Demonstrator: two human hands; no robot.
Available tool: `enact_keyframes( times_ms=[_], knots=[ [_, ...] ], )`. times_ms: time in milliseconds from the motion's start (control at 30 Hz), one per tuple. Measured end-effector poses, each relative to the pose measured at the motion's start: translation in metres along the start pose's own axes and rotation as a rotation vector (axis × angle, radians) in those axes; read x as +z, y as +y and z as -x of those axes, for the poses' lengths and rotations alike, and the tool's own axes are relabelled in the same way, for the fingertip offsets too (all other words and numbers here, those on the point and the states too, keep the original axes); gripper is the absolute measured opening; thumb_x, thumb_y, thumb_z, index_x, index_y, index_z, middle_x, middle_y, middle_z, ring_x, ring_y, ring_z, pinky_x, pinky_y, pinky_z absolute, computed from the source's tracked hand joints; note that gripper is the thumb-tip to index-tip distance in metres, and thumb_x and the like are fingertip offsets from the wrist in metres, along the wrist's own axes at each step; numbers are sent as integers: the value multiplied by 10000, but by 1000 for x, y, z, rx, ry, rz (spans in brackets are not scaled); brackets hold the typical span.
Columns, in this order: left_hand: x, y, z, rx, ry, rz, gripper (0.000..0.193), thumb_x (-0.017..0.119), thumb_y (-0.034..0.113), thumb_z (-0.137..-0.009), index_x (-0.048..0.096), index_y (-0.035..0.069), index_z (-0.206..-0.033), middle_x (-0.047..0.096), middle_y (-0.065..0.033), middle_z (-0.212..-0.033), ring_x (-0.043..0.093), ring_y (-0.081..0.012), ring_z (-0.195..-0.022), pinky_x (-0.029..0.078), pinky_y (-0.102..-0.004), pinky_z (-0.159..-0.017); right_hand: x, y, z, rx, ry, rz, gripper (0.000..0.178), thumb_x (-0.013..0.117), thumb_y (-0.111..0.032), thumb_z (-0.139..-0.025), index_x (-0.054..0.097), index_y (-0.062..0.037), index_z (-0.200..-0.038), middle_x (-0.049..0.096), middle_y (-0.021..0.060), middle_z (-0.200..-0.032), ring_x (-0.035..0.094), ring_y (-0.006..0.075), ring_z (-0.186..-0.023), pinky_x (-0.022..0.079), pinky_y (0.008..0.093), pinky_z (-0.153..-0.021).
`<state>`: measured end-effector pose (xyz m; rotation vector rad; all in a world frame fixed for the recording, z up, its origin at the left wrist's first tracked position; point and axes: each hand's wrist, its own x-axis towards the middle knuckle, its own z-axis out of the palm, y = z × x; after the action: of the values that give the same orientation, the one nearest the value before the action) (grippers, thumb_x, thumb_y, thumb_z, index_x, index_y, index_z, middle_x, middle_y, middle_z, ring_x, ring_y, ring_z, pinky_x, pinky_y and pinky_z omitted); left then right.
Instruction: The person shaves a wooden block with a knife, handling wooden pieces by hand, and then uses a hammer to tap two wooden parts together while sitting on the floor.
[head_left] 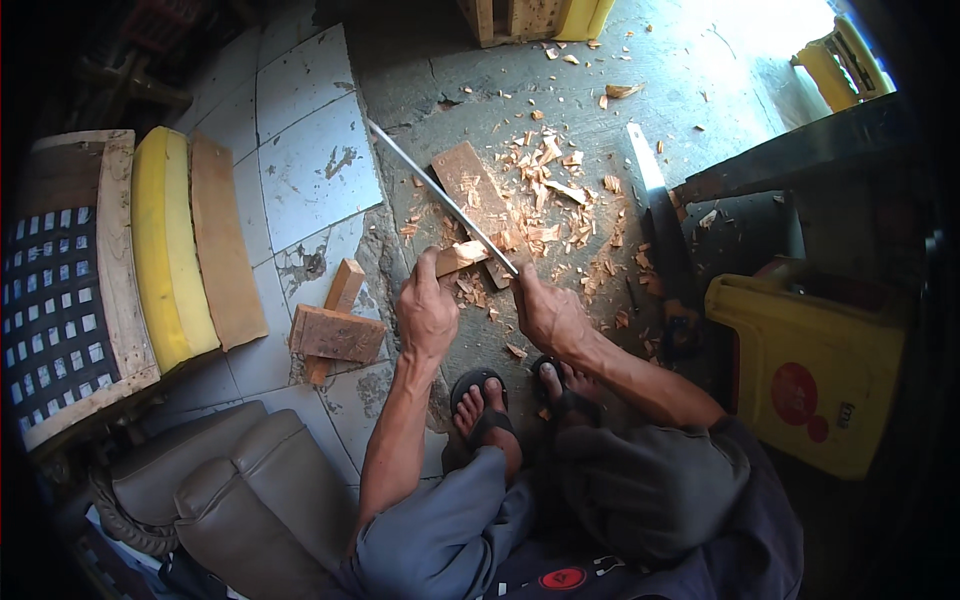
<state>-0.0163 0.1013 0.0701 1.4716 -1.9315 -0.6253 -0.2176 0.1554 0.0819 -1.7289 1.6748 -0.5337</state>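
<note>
My left hand (428, 310) is closed on a short wood block (461, 257), whose pale, freshly cut end faces right. My right hand (556, 316) grips a long, narrow machete (437, 190) at its near end; the handle is hidden in the fist. The blade slants away to the far left, crossing over the block's right end and a brown wooden board (470, 182) flat on the floor. Whether the edge touches the block I cannot tell. Wood chips (540, 170) lie over and around the board.
Left on the tiles sits a wooden mallet (338, 333). A handsaw (660, 205) lies right of the chips, beside a yellow container (800, 375). Brown cushions (275, 490) and a yellow-padded wooden piece (170, 245) stand left. A yellow stool (845, 65) is far right.
</note>
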Motion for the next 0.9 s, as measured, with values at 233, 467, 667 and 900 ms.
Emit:
enact_keyframes(
  times_ms=[233, 467, 667, 900],
  knots=[
    [-10, 2, 4, -52, -48, -69, 313, 628, -34, -892, 527, -9, -1187, 700, -280, -896, 714, -437, -792, 569, -486, -653, -43, -39, -13, 61, -214, -39, 199, 453, -193, -1036, 419, -36, -1153, 651, 296, -773, 649, 493, -650, 477, 583, -558],
    [-4, 18, 5, -141, -100, 20, 284, 681, 15, -905, 512, -30, -1129, 671, -294, -861, 698, -467, -803, 536, -481, -646, 3, 16, 5, 93, -210, 146, 191, 431, -185, -1036, 436, -39, -1160, 612, 289, -674, 619, 513, -625, 468, 607, -587],
    [-6, 5, 17, -153, -43, -28, 295, 697, 44, -906, 516, 5, -1135, 655, -280, -819, 680, -471, -761, 496, -495, -608, 17, 29, -1, 104, -211, -98, 202, 468, -234, -1041, 447, -48, -1117, 601, 287, -680, 610, 536, -670, 442, 612, -611],
    [2, 1, 23, -122, -56, -54, 282, 681, 1, -899, 507, 2, -1122, 682, -281, -893, 706, -452, -835, 534, -482, -664, -38, -34, 3, -52, 51, -302, 200, 458, -227, -1049, 438, -45, -1130, 650, 275, -704, 645, 527, -685, 474, 613, -598]
  ],
)
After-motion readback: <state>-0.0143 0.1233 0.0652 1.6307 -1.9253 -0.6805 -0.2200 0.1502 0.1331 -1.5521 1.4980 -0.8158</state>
